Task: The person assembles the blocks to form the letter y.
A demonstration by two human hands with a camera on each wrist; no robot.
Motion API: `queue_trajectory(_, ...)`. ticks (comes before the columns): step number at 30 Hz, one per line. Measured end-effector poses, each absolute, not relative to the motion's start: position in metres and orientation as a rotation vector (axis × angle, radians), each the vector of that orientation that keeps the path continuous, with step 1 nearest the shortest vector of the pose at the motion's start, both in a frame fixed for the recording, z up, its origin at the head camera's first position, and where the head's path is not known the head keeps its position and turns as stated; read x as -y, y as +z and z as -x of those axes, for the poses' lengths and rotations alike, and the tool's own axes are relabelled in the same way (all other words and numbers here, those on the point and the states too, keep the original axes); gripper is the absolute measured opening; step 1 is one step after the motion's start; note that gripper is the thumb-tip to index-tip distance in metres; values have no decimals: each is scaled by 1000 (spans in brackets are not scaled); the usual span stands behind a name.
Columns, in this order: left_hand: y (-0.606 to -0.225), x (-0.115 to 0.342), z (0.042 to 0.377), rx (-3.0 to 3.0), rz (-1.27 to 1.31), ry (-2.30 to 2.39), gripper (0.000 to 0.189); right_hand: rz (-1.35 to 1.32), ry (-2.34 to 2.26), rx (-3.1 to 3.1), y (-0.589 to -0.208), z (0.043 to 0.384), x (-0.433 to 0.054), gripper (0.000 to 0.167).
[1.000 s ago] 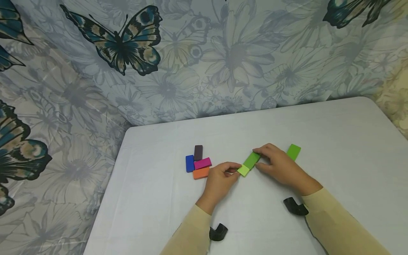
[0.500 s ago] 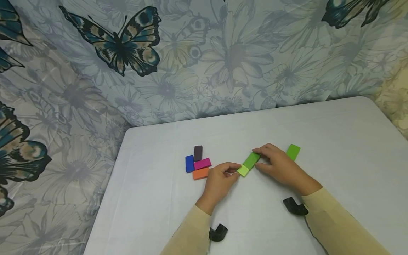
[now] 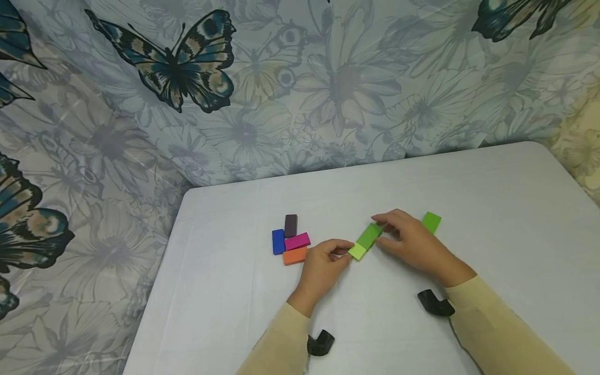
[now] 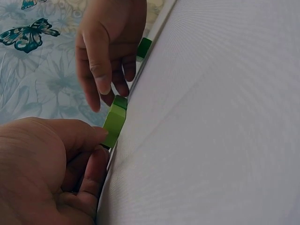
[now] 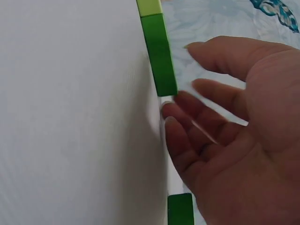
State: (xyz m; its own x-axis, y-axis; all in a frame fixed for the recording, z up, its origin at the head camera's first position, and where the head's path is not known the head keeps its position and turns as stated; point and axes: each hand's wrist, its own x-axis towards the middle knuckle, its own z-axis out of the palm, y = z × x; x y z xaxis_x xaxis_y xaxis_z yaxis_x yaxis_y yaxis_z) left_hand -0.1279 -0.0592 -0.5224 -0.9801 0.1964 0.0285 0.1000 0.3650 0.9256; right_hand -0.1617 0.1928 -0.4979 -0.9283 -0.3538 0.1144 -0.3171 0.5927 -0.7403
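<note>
In the head view a yellow-green block (image 3: 357, 252) lies end to end with a longer green block (image 3: 369, 236), forming a slanted row on the table. My left hand (image 3: 323, 268) holds the yellow-green block's outer end between thumb and index finger, as the left wrist view shows on that block (image 4: 115, 124). Around the far end of the green block hovers my right hand (image 3: 417, 245), fingers spread and loosely bent. The right wrist view shows a gap between its thumb and the green block (image 5: 159, 56). Another green block (image 3: 432, 222) lies beyond the right hand, partly hidden by it.
Left of my left hand sits a cluster of blocks: dark brown (image 3: 291, 225), blue (image 3: 278, 242), magenta (image 3: 297, 241) and orange (image 3: 295, 255). A white cloth covers the table (image 3: 211, 291). Behind it hangs a butterfly-patterned curtain (image 3: 281, 104).
My right fingers have loosened and lifted slightly off the green block. The left hand and the row of blocks stay in place.
</note>
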Motion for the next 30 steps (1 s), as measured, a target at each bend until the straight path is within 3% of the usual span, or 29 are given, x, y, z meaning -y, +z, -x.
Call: queue_trajectory(30, -522, 60, 127, -2526, -276, 1691, 26, 504, -1600, -2881, -487, 171, -234, 51)
